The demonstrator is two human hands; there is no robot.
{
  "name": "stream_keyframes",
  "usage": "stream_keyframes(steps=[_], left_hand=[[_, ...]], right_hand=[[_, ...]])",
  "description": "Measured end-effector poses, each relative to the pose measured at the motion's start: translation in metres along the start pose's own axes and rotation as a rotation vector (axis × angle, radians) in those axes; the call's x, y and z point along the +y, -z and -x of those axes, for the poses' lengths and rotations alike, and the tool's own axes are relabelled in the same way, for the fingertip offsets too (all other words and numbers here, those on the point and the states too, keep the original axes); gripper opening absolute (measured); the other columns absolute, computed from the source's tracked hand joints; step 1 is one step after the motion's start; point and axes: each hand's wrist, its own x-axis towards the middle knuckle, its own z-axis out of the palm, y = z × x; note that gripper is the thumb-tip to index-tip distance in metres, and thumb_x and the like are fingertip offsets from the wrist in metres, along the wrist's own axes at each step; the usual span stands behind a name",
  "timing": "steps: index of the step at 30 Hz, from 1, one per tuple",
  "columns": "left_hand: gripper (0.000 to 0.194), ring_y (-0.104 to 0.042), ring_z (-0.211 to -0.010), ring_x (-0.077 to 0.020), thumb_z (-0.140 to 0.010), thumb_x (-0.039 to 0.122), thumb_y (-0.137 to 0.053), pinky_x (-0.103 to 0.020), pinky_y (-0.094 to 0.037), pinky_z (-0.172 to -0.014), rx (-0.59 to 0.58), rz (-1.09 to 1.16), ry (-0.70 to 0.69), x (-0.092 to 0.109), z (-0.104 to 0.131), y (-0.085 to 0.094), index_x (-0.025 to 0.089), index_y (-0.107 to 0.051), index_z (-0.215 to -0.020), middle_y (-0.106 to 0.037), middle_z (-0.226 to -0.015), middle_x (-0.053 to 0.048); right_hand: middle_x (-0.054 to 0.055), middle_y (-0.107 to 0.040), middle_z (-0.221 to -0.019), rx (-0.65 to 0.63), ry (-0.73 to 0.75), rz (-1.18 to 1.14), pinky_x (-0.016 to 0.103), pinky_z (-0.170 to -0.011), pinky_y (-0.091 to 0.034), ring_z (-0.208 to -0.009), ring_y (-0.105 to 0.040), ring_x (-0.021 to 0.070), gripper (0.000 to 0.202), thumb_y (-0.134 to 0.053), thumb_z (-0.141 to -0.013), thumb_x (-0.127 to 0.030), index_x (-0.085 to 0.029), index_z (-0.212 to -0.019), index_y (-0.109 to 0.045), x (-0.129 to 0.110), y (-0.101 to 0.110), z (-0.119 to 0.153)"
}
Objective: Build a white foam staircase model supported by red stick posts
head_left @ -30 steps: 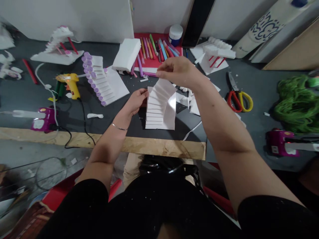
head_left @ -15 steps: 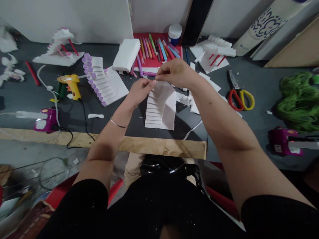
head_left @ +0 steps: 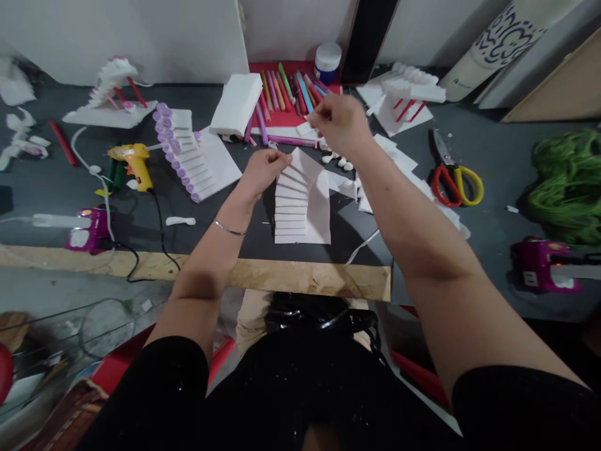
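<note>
A small white model staircase [head_left: 291,202] with a curved run of thin steps stands on the dark table in front of me. My left hand [head_left: 263,169] pinches its top corner between thumb and fingers. Above and to the right of it, my right hand [head_left: 342,122] is raised with fingertips pressed together; whatever lies between them is too small or blurred to name. Little white lumps [head_left: 345,163] lie under the right wrist. A similar staircase edged with purple rounds [head_left: 176,145] lies to the left.
A yellow glue gun [head_left: 136,164] with a cord lies at the left. Scissors [head_left: 454,178] and green yarn [head_left: 566,185] are on the right. Behind are colored pens [head_left: 286,94], a white-lidded jar [head_left: 327,61] and a white block [head_left: 236,103]. A wooden strip [head_left: 310,279] edges the table.
My right hand has parted from my left and moved up and to the right. My left hand has stayed at the top of the white staircase.
</note>
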Motion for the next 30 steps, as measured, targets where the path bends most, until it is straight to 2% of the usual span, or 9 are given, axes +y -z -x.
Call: stream_keyframes(steps=[5,8,11,14,17,19,23,26,30], left_hand=[[0.024,-0.054,-0.072,-0.012,-0.095,0.021,-0.073,-0.025,-0.05,-0.076,-0.021,0.026,0.012,-0.006,-0.006,0.004,0.018,-0.065,-0.072,-0.06,-0.069,0.002],[0.026,-0.057,-0.076,-0.0134,-0.095,0.023,-0.074,-0.025,-0.05,-0.078,-0.007,0.017,0.003,-0.011,-0.014,0.007,0.019,-0.065,-0.071,-0.061,-0.07,0.001],[0.023,-0.063,-0.082,-0.0168,-0.096,0.029,-0.074,-0.028,-0.05,-0.081,0.002,-0.016,-0.023,-0.014,-0.019,0.011,0.02,-0.067,-0.077,-0.065,-0.076,-0.002],[0.016,-0.067,-0.102,-0.0227,-0.098,0.036,-0.073,-0.034,-0.053,-0.094,0.128,-0.19,-0.131,-0.01,-0.004,0.011,0.02,-0.071,-0.097,-0.073,-0.101,-0.007],[0.032,-0.061,-0.13,-0.0307,-0.102,0.047,-0.066,-0.046,-0.048,-0.113,0.293,-0.539,-0.364,-0.003,0.037,0.0,0.021,-0.069,-0.122,-0.071,-0.132,-0.013],[0.035,-0.06,-0.133,-0.0327,-0.107,0.047,-0.057,-0.051,-0.046,-0.114,0.17,-0.776,-0.498,0.0,0.071,-0.015,0.021,-0.069,-0.128,-0.07,-0.138,-0.014],[0.038,-0.065,-0.133,-0.0287,-0.112,0.028,-0.047,-0.043,-0.05,-0.108,-0.219,-1.102,-0.728,-0.002,0.123,-0.048,0.015,-0.068,-0.141,-0.074,-0.139,-0.013],[0.042,-0.066,-0.134,-0.0286,-0.113,0.02,-0.042,-0.043,-0.05,-0.108,-0.313,-1.244,-0.714,-0.007,0.137,-0.058,0.008,-0.064,-0.147,-0.072,-0.147,-0.015],[0.044,-0.061,-0.144,-0.0305,-0.114,0.02,-0.04,-0.046,-0.047,-0.116,-0.321,-1.303,-0.67,-0.012,0.14,-0.048,0.006,-0.063,-0.148,-0.07,-0.15,-0.017]], right_hand=[[0.011,-0.071,-0.092,0.116,-0.169,0.253,0.044,-0.086,-0.043,-0.092,-0.064,0.0262,0.035,-0.07,-0.099,-0.038,-0.024,-0.072,-0.053,0.029,0.031,0.019],[0.012,-0.076,-0.105,-0.053,0.112,0.189,0.043,-0.09,-0.048,-0.099,-0.067,0.0283,0.006,-0.07,-0.094,-0.026,-0.021,-0.094,-0.073,0.059,0.027,0.048],[0.015,-0.077,-0.116,-0.155,0.328,0.209,0.046,-0.099,-0.049,-0.109,-0.067,0.0327,0.025,-0.067,-0.093,-0.024,-0.02,-0.115,-0.079,0.079,0.013,0.079],[0.017,-0.077,-0.122,-0.204,0.363,0.358,0.049,-0.101,-0.047,-0.113,-0.065,0.0355,0.033,-0.064,-0.095,-0.024,-0.019,-0.125,-0.079,0.083,0.002,0.099],[0.017,-0.075,-0.124,-0.202,0.351,0.47,0.05,-0.099,-0.046,-0.116,-0.062,0.037,0.037,-0.06,-0.098,-0.024,-0.021,-0.13,-0.078,0.079,-0.002,0.108],[0.017,-0.074,-0.127,-0.179,0.361,0.51,0.05,-0.098,-0.045,-0.117,-0.06,0.0371,0.041,-0.058,-0.1,-0.024,-0.022,-0.138,-0.075,0.077,-0.004,0.11],[0.015,-0.07,-0.141,-0.153,0.416,0.541,0.048,-0.1,-0.043,-0.123,-0.057,0.0358,0.047,-0.053,-0.103,-0.022,-0.024,-0.148,-0.067,0.076,-0.007,0.113],[0.014,-0.072,-0.138,-0.165,0.444,0.571,0.049,-0.102,-0.041,-0.124,-0.057,0.0352,0.043,-0.048,-0.105,-0.021,-0.024,-0.141,-0.072,0.075,-0.01,0.117],[0.015,-0.073,-0.134,-0.16,0.426,0.583,0.049,-0.103,-0.04,-0.123,-0.058,0.035,0.042,-0.049,-0.106,-0.022,-0.022,-0.141,-0.071,0.073,-0.01,0.123]])
